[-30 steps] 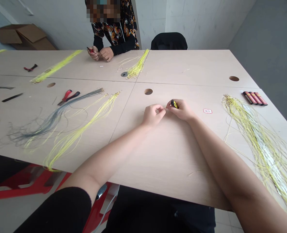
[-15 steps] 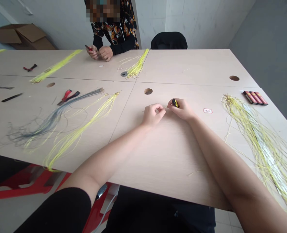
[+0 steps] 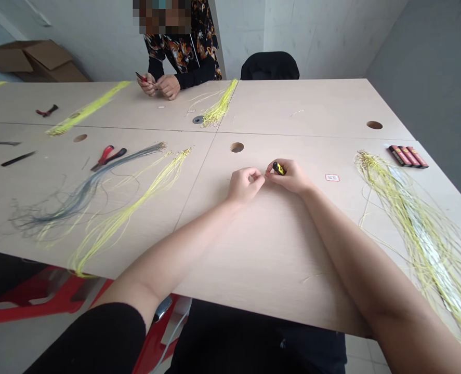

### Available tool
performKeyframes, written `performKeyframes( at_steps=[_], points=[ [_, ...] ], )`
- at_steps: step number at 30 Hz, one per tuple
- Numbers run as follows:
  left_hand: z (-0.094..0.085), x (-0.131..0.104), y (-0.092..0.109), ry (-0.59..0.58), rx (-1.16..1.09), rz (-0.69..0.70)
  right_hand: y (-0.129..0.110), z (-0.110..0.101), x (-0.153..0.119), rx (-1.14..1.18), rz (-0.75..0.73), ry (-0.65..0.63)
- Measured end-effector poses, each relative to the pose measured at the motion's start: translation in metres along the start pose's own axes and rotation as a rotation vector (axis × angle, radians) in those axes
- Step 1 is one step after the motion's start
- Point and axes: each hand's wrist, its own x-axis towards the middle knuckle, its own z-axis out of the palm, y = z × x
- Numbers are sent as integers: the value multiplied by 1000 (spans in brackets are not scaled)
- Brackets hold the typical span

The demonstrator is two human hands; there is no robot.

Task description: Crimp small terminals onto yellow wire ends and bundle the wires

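My left hand (image 3: 245, 184) rests over the table, thumb and forefinger pinched together in a ring. What sits in that pinch is too small to make out. Close beside it, my right hand (image 3: 291, 175) is closed around a short black-and-yellow cylinder (image 3: 279, 168), whose dark end sticks up past the fingers. The fingertips of both hands almost meet, with a tiny yellowish bit between them. Right of my hands lies a small red-edged label (image 3: 332, 177). A bundle of yellow lines (image 3: 394, 208) with gold-coloured ends is spread farther right.
Several pink-and-black packs (image 3: 408, 156) sit near the right edge. On the left lie yellow strands (image 3: 140, 203), grey strands (image 3: 93, 179), red-handled pliers (image 3: 107, 157) and a black blade-like tool (image 3: 18, 158). Across the table, a person's hands (image 3: 168, 87) hold red-handled pliers. Cable holes (image 3: 237, 147) pierce the tabletop.
The black-and-yellow cylinder has tilted and shifted slightly left in my right hand, and its fingertips have moved closer to the left ones. My left hand is nearly still.
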Motion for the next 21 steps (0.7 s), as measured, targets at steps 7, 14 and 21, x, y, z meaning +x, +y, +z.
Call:
performKeyframes(
  at_steps=[7,14,21],
  points=[
    [0,0,0,-3,0,-5,1,0,0,-29,-25,2],
    [0,0,-1,-20,-7,-3,-3,1,-1,-54,0,7],
    [1,0,-2,-3,-30,5,0,0,0,-25,-5,19]
  ],
)
